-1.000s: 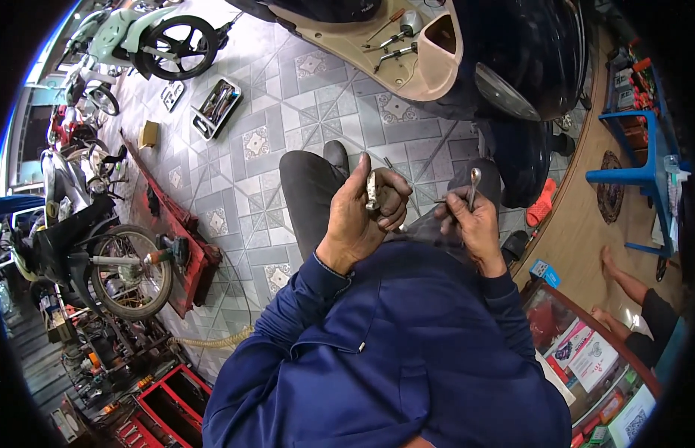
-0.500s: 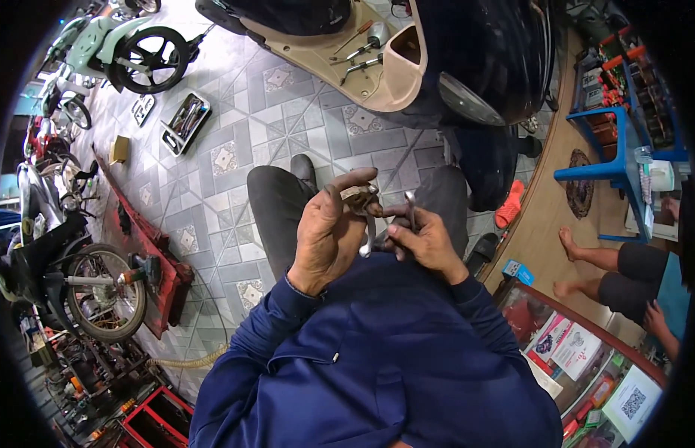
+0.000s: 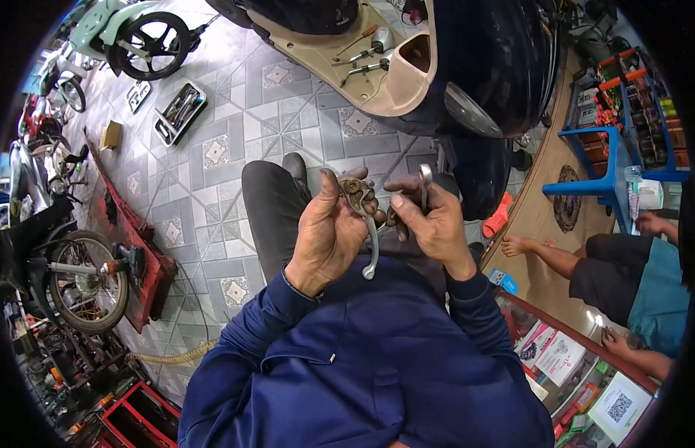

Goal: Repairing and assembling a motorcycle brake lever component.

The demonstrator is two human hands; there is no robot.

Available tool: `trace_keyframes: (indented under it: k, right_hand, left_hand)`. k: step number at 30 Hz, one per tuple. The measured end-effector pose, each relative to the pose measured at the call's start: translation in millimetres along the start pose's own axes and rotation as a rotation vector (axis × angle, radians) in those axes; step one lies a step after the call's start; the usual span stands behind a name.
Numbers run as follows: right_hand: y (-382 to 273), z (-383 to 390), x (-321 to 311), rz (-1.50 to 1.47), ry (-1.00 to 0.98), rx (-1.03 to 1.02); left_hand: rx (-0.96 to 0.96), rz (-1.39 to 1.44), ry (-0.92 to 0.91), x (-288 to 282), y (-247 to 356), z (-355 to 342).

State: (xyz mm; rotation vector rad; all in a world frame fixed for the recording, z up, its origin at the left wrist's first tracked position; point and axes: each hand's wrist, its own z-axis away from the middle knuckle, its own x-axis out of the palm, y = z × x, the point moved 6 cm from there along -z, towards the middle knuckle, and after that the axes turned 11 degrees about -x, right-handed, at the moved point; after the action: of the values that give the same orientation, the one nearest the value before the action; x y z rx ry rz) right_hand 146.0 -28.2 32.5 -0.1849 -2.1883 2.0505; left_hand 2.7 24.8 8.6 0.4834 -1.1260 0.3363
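I have my left hand (image 3: 329, 235) closed around a metal brake lever (image 3: 364, 224), gripping it by its rusty pivot end so the silver blade hangs down toward my blue jacket (image 3: 377, 358). My right hand (image 3: 429, 220) is closed on a small wrench (image 3: 424, 179), its ring end poking up above my fingers, and its fingertips sit just beside the lever's pivot. Both are raised over my knees, above the tiled floor (image 3: 235, 149).

The risks, as I judge them: the lever is pinched only at its head, so a twist from the wrench could swing the long blade and loosen my hold. Any small bolt or nut freed here would fall to the patterned tiles and could roll under the dark scooter (image 3: 482, 67) just ahead. The pivot looks corroded, so the wrench may slip and catch my left fingers.
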Motion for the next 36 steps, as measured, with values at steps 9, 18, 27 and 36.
trace_keyframes:
  k: [9,18,27,36]
  right_hand:
    - [-12.8,-29.7,15.7,-0.03,-0.146,-0.156]
    - [-31.1,-32.1,1.6,0.355,-0.342,-0.491]
    - [-3.4,1.7,-33.7,0.092,-0.125,-0.142]
    - [130.8,59.0,-88.8,0.098,0.208,0.075]
  left_hand:
    - [-0.049,-0.13,0.085,8.0,-2.6,1.7]
    - [-0.147,-0.04,0.06,-3.3,-16.0,-8.0]
    - [-0.18,-0.027,0.018,4.0,-11.8,-17.6]
    - [0.163,-0.49,0.094,1.5,2.7,-19.4]
